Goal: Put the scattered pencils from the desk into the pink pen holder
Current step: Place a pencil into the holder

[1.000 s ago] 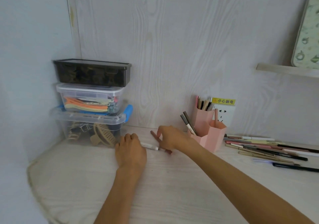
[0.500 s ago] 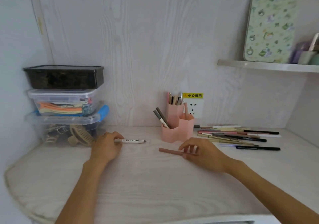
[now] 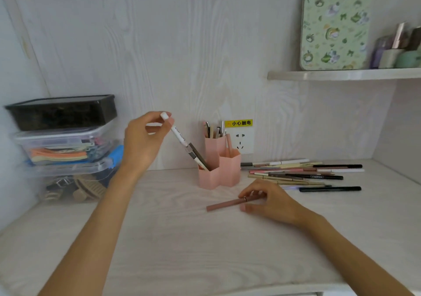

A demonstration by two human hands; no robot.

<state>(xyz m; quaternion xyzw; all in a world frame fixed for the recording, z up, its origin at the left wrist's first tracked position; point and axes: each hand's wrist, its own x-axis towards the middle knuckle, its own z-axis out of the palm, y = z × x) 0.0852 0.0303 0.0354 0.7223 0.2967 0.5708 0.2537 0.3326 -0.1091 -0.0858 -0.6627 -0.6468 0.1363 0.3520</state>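
Note:
The pink pen holder (image 3: 229, 170), made of hexagonal cups, stands by the back wall with several pencils in it. My left hand (image 3: 142, 141) is raised left of it and pinches the top of a white pencil (image 3: 180, 137), tilted with its lower end at the front cup. My right hand (image 3: 271, 201) rests on the desk in front of the holder, fingers pinching a brown-pink pencil (image 3: 224, 204) that lies flat. A scattered pile of pencils (image 3: 296, 173) lies to the holder's right, with a black pencil (image 3: 330, 189) nearest me.
Stacked plastic boxes (image 3: 65, 145) fill the desk's left back corner. A wall socket (image 3: 241, 140) with a yellow label sits behind the holder. A shelf (image 3: 341, 74) at upper right carries a floral board and small bottles. The desk's front edge (image 3: 227, 292) is near me.
My left hand lifted the white pencil off the desk and carried it right to the holder. My right hand stayed on the brown-pink pencil. The camera turned to the right.

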